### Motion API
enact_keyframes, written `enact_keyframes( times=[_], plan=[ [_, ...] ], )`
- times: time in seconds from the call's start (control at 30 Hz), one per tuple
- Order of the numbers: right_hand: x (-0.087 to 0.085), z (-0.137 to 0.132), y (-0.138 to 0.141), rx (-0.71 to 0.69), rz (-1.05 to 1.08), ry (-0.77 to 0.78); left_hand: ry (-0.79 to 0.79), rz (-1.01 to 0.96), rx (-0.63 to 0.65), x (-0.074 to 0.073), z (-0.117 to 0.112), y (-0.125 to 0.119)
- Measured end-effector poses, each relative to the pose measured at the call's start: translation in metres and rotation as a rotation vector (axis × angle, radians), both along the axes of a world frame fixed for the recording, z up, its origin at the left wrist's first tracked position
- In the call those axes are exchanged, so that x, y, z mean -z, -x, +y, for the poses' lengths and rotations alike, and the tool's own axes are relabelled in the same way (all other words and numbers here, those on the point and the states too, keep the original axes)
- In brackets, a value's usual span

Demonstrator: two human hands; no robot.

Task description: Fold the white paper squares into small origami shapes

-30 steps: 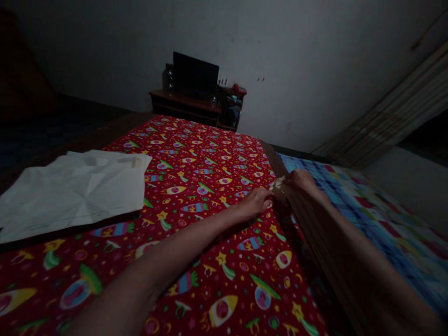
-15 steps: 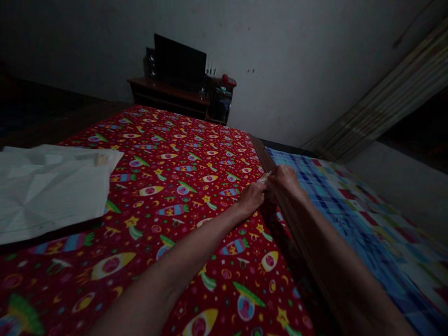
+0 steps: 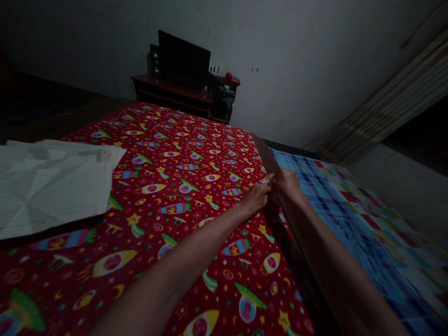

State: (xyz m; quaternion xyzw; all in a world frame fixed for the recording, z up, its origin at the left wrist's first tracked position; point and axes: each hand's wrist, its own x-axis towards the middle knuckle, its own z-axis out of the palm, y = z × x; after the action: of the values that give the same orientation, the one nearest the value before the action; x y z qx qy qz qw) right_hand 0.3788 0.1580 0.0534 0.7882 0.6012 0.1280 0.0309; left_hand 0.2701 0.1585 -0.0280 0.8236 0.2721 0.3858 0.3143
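My left hand (image 3: 256, 198) is closed at the right edge of a red bedsheet (image 3: 210, 210) printed with rockets and stars. A small pale, crumpled piece (image 3: 268, 179) sticks out above its fingers; whether it is cloth or paper I cannot tell. Right against it, my right hand (image 3: 287, 182) is closed too, its fingertips meeting the same piece over the dark wooden bed rail (image 3: 265, 154). Most of what lies between the fingers is hidden.
White sheets (image 3: 63, 186) with fold creases lie stacked on the bed at left. Beyond stand a black monitor (image 3: 184, 58) and a speaker (image 3: 154, 59) on a wooden desk (image 3: 168, 88). A blue checked cloth (image 3: 325, 210) spreads at right, below a curtain (image 3: 392, 100).
The view has shifted slightly, so the scene sits a little to the right. Both hands stay together at the bed's edge with the pale piece between them.
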Motion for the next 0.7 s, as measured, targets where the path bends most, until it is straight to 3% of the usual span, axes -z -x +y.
enact_keyframes(
  times=[0.17, 0.43, 0.7],
  plan=[
    [0.011, -0.007, -0.002, -0.043, -0.029, 0.009, 0.032, -0.022, -0.056, 0.001, 0.002, 0.001],
    [0.011, -0.011, 0.003, -0.064, -0.035, 0.032, 0.176, -0.109, -0.314, -0.006, 0.008, 0.009],
    [0.009, -0.007, 0.001, -0.049, 0.015, 0.086, 0.222, -0.166, -0.372, -0.013, 0.006, 0.014]
  ],
)
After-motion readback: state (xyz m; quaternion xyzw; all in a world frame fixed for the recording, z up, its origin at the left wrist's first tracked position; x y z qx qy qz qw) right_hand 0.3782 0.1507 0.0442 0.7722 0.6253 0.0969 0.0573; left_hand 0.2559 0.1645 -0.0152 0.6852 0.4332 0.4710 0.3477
